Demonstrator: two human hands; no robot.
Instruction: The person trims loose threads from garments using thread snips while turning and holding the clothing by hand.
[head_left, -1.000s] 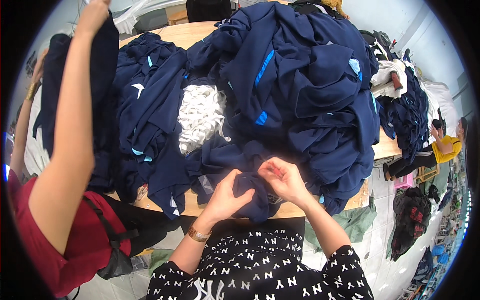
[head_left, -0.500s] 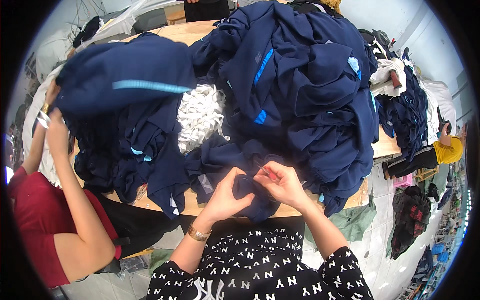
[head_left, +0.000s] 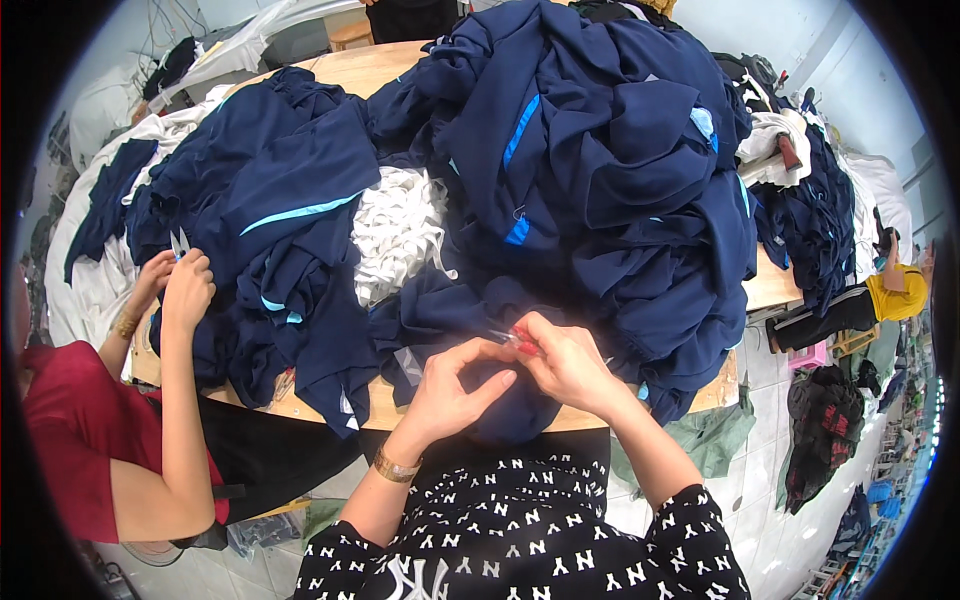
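My right hand (head_left: 568, 365) is closed around small red-handled thread snips (head_left: 524, 343), their metal blades pointing left. Close beside it, my left hand (head_left: 455, 392) has its fingers curled at a navy garment (head_left: 515, 412), the thumb lying apart from the index finger. Its fingertips come up near the snips' blades, and blur hides what lies exactly between them. The garment hangs in front of me over the table's near edge. Just beyond my hands rises a big heap of navy garments (head_left: 620, 190) with bright blue trim.
Against the heap's left side lies a pile of white tape strips (head_left: 395, 235). More navy garments (head_left: 290, 200) cover the wooden table (head_left: 360, 68) at left, where a co-worker in a red top (head_left: 100, 440) holds silver scissors (head_left: 180, 243). Farther right is a person in yellow (head_left: 896, 292).
The snips and my right hand have risen slightly, and my left fingers have come closer to them. The co-worker's lifted garment now lies on the pile, their hands lower and nearer.
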